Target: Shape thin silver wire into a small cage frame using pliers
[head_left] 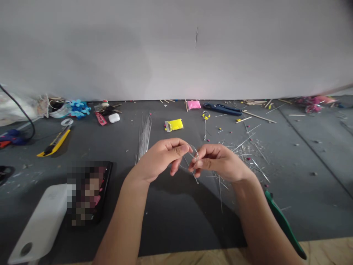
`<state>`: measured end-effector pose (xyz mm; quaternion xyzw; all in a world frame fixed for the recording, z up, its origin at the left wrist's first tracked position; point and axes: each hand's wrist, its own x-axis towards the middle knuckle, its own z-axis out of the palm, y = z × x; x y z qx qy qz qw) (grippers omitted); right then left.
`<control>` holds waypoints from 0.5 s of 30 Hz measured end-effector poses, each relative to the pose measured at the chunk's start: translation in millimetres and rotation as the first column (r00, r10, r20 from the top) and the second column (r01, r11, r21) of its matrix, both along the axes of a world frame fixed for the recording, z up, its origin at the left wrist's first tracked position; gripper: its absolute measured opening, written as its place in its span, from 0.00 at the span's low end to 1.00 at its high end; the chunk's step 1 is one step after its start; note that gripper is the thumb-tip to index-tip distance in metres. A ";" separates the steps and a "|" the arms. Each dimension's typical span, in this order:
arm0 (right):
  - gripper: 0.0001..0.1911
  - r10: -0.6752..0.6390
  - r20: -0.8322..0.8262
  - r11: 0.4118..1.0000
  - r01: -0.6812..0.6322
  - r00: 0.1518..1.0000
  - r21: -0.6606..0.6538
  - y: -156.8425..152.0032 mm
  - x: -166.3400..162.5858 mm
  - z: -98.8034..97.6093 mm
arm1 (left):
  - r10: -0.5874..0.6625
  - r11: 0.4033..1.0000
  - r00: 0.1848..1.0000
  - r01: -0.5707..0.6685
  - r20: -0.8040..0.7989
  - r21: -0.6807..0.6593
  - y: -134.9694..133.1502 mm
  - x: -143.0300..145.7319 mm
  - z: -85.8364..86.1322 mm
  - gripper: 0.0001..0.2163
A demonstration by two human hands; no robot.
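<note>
Between my two hands is a thin silvery wire [194, 150] bent into a rough loop, held above the dark table. My left hand [172, 152] pinches the loop's upper left part between thumb and fingers. On its right side, the fingers of my right hand [213, 162] close on the wire where it looks twisted. One end with a small eyelet [197, 182] hangs below my fingers. Beyond my hands lies a wire piece with a ring of yellow beads [206, 116] and a twisted stem. A bundle of straight wires [145, 134] lies behind my left hand.
Cut wire bits [259, 169] and small beads litter the right side. Green-handled pliers [285, 224] lie partly under my right forearm. A yellow packet [174, 125], pink packet [193, 105] and blue cutter [223, 109] lie further back. Left are a yellow cutter [56, 141], phone [106, 184] and white power bank [41, 224].
</note>
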<state>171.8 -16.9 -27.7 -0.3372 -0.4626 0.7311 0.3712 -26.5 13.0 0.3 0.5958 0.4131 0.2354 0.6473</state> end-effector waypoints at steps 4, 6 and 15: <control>0.02 -0.126 -0.044 0.992 0.124 0.991 -0.033 4.9 -2.9 -7.4 | 0.136 0.985 0.990 -0.132 -0.029 0.113 -1.8 6.7 2.4 0.12; 0.02 -0.216 -0.056 0.976 0.214 0.975 -0.040 7.6 -4.4 -10.5 | 0.203 0.966 0.979 -0.198 -0.015 0.168 -3.6 11.3 4.4 0.11; 0.03 -0.239 -0.125 0.970 0.233 0.963 -0.066 5.6 -3.5 -4.0 | 0.235 0.970 0.957 -0.243 0.169 0.027 -3.5 18.0 0.4 0.09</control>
